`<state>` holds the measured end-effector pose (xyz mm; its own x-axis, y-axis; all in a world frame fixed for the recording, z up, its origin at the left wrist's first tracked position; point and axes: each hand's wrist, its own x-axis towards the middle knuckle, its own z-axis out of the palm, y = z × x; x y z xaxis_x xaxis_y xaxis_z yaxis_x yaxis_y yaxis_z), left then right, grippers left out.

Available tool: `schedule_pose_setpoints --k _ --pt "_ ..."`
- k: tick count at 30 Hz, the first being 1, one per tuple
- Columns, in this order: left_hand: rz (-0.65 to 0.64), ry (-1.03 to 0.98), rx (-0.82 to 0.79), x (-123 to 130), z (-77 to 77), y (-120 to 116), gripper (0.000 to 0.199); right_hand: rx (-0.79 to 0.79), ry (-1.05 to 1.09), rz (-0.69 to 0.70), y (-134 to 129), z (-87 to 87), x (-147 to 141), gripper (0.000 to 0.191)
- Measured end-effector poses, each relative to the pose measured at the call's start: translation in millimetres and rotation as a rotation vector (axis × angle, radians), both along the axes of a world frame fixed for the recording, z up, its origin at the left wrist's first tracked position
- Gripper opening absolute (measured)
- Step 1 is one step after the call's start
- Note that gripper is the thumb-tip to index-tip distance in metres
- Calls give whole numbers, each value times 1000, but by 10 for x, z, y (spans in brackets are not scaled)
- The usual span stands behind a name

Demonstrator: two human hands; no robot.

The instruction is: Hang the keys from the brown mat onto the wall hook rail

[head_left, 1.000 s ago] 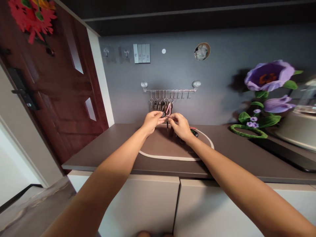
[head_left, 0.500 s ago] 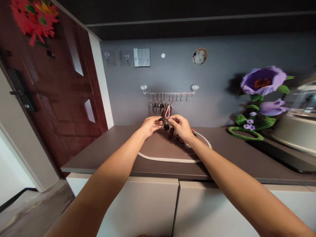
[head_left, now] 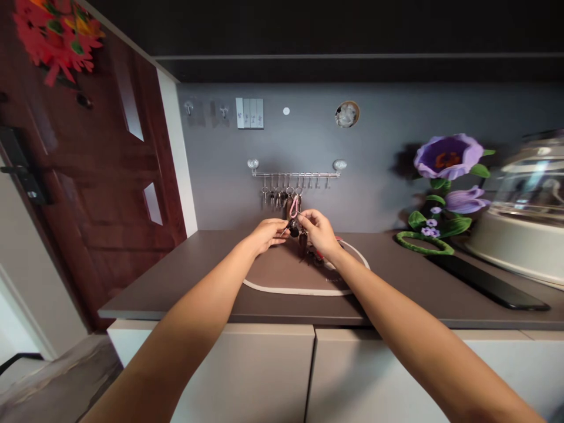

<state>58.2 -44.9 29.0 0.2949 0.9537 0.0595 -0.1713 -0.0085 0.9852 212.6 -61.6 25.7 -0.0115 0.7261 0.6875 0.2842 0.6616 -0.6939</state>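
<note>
A bunch of keys (head_left: 294, 228) with dark fobs and a pink strap (head_left: 295, 207) is between my two hands, above a brown mat (head_left: 273, 270). My left hand (head_left: 268, 234) pinches a dark key of the bunch from the left. On the right, my right hand (head_left: 318, 230) pinches the bunch near its ring, just under the strap. Behind them a clear hook rail (head_left: 299, 174) is fixed to the wall, with several keys (head_left: 272, 197) hanging from its left half. More keys lie on the mat, partly behind my right hand.
Purple flowers (head_left: 449, 157) with a green base, a black phone (head_left: 489, 283) and a cream appliance with a clear dome (head_left: 520, 241) stand or lie at the right of the counter (head_left: 176, 276). A dark shelf (head_left: 326, 57) overhangs above; a red-brown door (head_left: 106, 176) is at left.
The view has shifted slightly, so the rail and counter sit lower. The key in my left hand now tilts downward to the left; both hands keep hold of the bunch.
</note>
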Motion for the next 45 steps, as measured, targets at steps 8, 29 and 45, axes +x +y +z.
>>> schedule_pose_setpoints --k 8,29,45 --pt "-2 70 212 74 -33 -43 21 -150 379 168 -3 24 -35 27" --pt "378 957 1046 122 -189 -17 26 -263 724 72 407 476 26 4" --pt "360 1085 1055 102 -218 -5 28 -281 798 7 841 616 -21 13"
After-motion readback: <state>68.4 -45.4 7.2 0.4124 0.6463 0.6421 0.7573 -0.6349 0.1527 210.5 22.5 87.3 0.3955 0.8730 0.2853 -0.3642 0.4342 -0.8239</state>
